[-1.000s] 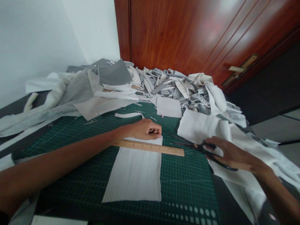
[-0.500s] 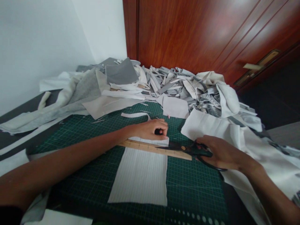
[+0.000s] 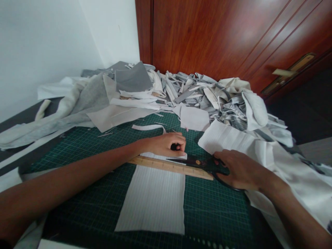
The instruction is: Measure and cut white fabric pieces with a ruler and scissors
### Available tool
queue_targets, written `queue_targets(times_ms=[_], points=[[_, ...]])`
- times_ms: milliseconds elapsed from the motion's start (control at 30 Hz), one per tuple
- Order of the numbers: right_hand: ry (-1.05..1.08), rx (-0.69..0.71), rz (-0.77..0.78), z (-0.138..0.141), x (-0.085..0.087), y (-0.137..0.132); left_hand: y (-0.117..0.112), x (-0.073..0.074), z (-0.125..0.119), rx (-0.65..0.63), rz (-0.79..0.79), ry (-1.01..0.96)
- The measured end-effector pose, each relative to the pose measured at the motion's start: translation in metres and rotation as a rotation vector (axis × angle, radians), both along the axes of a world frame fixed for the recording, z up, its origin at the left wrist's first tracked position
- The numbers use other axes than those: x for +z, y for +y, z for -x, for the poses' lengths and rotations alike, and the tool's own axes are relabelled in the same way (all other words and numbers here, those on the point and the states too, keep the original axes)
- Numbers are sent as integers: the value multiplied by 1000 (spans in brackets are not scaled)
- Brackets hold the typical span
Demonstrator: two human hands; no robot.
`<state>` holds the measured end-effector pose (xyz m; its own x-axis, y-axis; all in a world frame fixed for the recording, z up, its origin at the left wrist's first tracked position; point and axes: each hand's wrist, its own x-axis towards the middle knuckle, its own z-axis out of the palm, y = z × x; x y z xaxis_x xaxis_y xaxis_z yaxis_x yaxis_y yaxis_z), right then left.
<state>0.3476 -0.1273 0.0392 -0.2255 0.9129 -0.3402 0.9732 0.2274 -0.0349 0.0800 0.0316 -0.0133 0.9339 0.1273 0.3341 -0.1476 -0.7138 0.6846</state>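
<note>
A piece of white ribbed fabric (image 3: 154,202) lies on the green cutting mat (image 3: 212,204), with a wooden ruler (image 3: 158,164) across its upper part. Just above the ruler, my left hand (image 3: 166,143) has its fingers curled, thumb and fingertips closed at the fabric's top right edge. A dark patch shows inside the curl; I cannot tell what it is. My right hand (image 3: 233,169) grips the black-handled scissors (image 3: 198,162). Their blades point left, over the ruler and the fabric beside my left fingertips.
A narrow white strip (image 3: 147,127) curls on the mat beyond my left hand. Grey and white scraps (image 3: 192,91) heap up against the brown wooden door (image 3: 207,38). Folded white fabric (image 3: 230,136) lies to the right, and rolled fabric (image 3: 75,103) lies to the left.
The scissors and my right hand have shifted slightly left, the blades reaching further along the ruler. My left hand keeps its closed grip. The camera view has moved a little.
</note>
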Motion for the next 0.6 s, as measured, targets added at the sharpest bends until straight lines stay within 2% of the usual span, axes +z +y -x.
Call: queue_targets(times_ms=[333, 600], points=[[20, 78, -104, -2, -8, -7, 2, 0, -1, 19, 20, 67], [24, 57, -88, -1, -7, -6, 4, -1, -2, -15, 14, 20]])
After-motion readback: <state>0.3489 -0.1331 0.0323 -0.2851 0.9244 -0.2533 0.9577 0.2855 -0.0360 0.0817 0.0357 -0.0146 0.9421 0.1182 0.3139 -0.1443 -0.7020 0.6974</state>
